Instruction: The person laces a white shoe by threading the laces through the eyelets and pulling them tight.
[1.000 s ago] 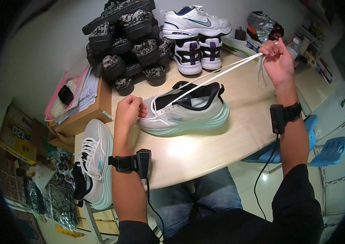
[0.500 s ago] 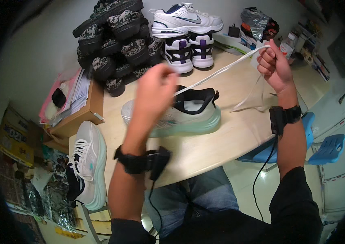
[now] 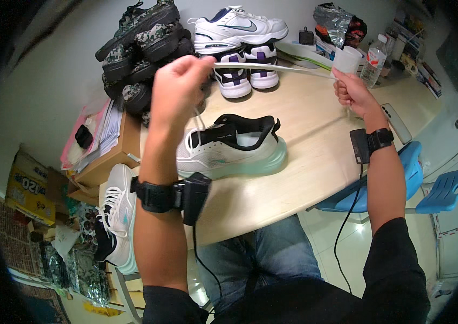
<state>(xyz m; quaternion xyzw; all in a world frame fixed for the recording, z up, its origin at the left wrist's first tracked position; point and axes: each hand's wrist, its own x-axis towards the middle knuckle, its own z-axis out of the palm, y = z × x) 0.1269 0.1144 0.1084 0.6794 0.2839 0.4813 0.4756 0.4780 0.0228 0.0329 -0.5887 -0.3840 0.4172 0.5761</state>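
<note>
Left grip [image 3: 180, 81] is closed on the flat white lace [image 3: 272, 67]; right grip [image 3: 352, 93], fisted, holds it taut. The lace appears light and limp, best pinched. Beneath, on the tabletop [image 3: 304, 189], stands the pale shoe [image 3: 240, 154], likely light; its thick sole [image 3: 261, 165] offers firmest hold.

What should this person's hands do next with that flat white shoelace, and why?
Perhaps lower the left hand toward the light-grey mesh sneaker with the pale-green sole: the flat white shoelace is stretched between that hand and the right hand, and lacing seems to show only toward the toe.
</note>
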